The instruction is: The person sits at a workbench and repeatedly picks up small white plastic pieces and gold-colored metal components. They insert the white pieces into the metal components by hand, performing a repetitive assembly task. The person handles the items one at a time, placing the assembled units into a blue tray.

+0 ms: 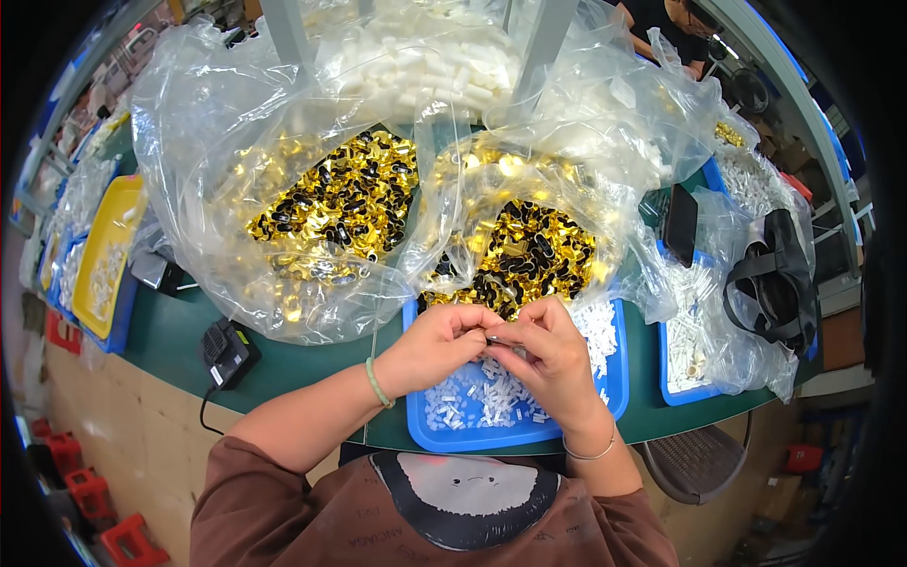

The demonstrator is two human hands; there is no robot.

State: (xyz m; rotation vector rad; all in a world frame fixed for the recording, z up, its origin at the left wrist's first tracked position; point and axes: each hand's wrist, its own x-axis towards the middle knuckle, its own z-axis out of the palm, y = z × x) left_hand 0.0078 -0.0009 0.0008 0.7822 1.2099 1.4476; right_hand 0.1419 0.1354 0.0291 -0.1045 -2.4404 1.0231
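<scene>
My left hand and my right hand meet over a blue tray. Both are closed, fingertips pinched together around a small dark piece. Its exact kind is too small to tell, and fingers cover most of it. Beneath them, many small white plastic pieces lie loose in the tray. Right behind my hands an open clear plastic bag holds shiny gold-and-black small parts. To its left, a larger clear bag contains more gold-and-black parts.
Bags of white tubular pieces are heaped at the back. On the right stand another blue tray of white sticks, a phone-like black device and a black bag. A black adapter and a yellow tray are left.
</scene>
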